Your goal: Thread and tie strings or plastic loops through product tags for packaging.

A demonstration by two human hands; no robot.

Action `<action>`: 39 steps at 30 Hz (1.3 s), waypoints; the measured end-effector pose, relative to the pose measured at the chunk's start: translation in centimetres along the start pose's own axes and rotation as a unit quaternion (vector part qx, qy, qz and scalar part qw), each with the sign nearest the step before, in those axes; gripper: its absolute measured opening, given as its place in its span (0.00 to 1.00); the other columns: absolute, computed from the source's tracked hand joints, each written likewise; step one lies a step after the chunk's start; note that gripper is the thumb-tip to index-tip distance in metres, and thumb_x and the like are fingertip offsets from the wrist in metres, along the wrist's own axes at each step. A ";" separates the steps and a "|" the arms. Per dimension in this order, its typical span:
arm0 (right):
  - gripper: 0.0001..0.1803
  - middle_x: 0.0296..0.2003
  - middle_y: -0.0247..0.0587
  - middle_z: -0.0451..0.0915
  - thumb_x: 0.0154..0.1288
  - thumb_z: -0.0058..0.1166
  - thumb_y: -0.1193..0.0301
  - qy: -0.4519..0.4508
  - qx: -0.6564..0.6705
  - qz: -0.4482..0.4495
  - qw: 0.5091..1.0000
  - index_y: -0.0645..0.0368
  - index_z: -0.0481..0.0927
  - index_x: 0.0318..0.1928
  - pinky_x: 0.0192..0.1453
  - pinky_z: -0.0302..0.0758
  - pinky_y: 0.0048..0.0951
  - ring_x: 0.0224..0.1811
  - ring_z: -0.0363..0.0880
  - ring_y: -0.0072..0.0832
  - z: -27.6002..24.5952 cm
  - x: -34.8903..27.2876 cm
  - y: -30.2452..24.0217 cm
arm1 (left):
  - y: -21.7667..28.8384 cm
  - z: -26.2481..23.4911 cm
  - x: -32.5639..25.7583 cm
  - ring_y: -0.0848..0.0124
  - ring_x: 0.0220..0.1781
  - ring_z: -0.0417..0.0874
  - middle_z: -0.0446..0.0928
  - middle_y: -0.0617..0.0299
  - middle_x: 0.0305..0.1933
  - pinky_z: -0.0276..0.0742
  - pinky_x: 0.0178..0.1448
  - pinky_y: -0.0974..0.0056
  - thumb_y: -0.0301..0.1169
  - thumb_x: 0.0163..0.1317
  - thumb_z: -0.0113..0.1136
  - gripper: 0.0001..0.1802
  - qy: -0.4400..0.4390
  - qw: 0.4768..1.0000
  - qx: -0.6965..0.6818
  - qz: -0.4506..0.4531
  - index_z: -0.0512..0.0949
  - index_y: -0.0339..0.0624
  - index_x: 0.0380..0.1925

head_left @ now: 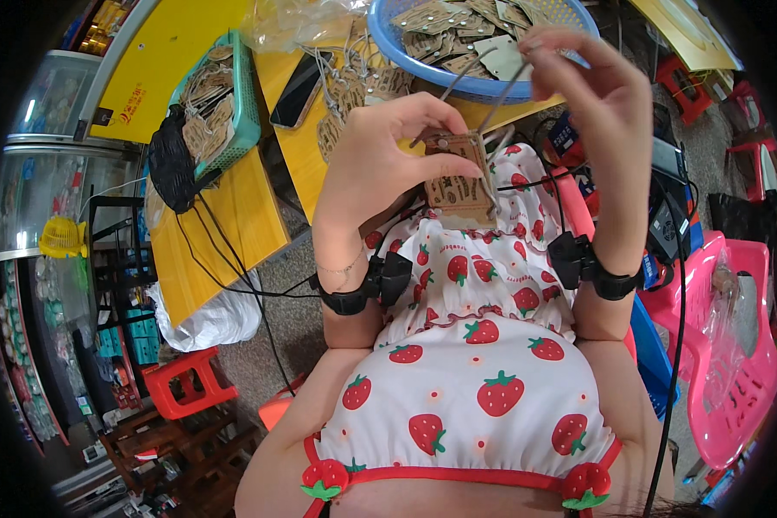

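Observation:
My left hand (375, 160) is closed on a small brown tag (462, 200) with dark print and a round metal snap, thumb in front and fingers behind. A thin grey cord (501, 97) runs up from the tag in a loop. To the right and higher, my right hand (609, 104) pinches the cord between thumb and fingertips. Behind the hands stands a blue plastic basket (388, 62) of similar brown tags. Several corded tags (344, 95) lie in a heap on the yellow table (285, 164), just beyond my left hand.
A dark phone (300, 91) lies on the table beside a green basket (249, 95) of corded tags. A black bundle (173, 164) hangs near that basket. Cables run from both wrist bands. Pink chair (734, 380) at right; red stool (190, 382) at lower left.

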State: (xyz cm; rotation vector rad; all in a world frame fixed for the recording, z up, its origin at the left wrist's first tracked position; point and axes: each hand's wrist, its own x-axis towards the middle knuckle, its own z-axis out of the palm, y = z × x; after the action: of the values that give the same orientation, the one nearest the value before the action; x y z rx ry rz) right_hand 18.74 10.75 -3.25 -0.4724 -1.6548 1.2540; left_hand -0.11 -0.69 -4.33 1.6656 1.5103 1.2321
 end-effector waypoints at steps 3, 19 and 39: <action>0.12 0.44 0.46 0.79 0.69 0.44 0.73 0.054 0.136 -0.006 0.989 0.71 0.75 0.45 0.42 0.72 0.19 0.35 0.77 0.23 -2.9 0.8 0.6 | -0.2 -0.1 -0.2 0.82 0.32 0.76 0.79 0.68 0.28 0.73 0.38 0.73 0.28 0.43 0.74 0.15 -0.045 0.999 -0.022 -0.013 0.79 0.35 0.31; 0.13 0.40 0.35 0.80 0.64 0.55 0.71 0.137 -0.206 -0.143 0.958 0.63 0.78 0.47 0.53 0.68 0.22 0.45 0.76 0.20 -4.7 0.7 0.1 | 0.5 -0.9 0.8 0.77 0.41 0.75 0.76 0.65 0.37 0.71 0.46 0.73 0.23 0.44 0.72 0.14 -0.129 0.986 0.046 0.094 0.77 0.35 0.31; 0.08 0.31 0.35 0.82 0.57 0.59 0.79 -0.117 0.062 0.101 0.986 0.66 0.76 0.38 0.35 0.75 0.17 0.31 0.77 0.15 2.7 -0.8 -0.1 | 0.0 0.1 1.0 0.74 0.48 0.75 0.68 0.62 0.47 0.75 0.51 0.69 0.20 0.44 0.73 0.32 0.098 0.975 0.147 0.139 0.66 0.38 0.48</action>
State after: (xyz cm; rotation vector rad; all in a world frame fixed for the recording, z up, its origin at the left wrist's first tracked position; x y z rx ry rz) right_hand 16.79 8.74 -3.52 -0.4384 -1.7415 1.6036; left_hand -0.10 0.23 -4.09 2.0550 1.6860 1.4064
